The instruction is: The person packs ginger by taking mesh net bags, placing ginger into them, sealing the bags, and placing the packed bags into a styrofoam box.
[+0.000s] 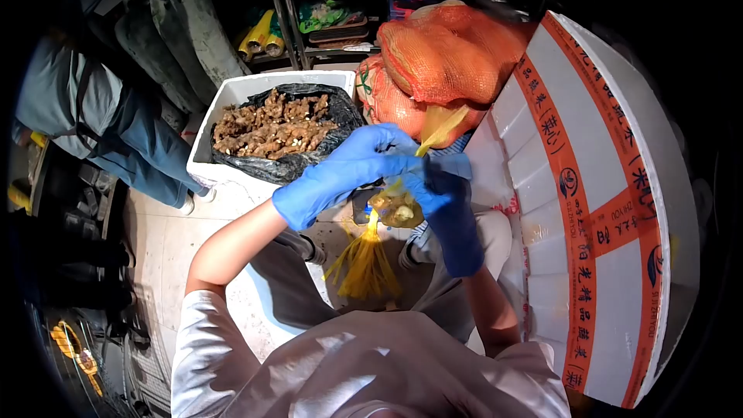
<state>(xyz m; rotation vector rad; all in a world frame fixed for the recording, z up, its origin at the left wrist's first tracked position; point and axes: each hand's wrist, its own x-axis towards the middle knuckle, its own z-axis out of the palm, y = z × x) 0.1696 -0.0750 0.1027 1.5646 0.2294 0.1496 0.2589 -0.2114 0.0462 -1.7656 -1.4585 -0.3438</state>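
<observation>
A yellow mesh bag [397, 210] with pale, rounded lumps inside hangs between my knees; the kind of lumps is hard to make out. Its neck sticks up above my hands, and a frayed yellow tail spreads below. My left hand [346, 173], in a blue glove, reaches across from the left with its fingers closed around the bag's neck. Just beside it, my blue-gloved right hand [449, 213] is closed on the same neck from the right, partly in shadow. The fingers overlap, so the exact grip is hidden.
Ahead left stands a white foam box [203, 156] lined with black plastic, full of ginger roots [271, 125]. Orange mesh sacks [453, 54] are piled beyond. A large taped foam box [619, 186] walls off the right. Another person's legs [139, 131] are at left.
</observation>
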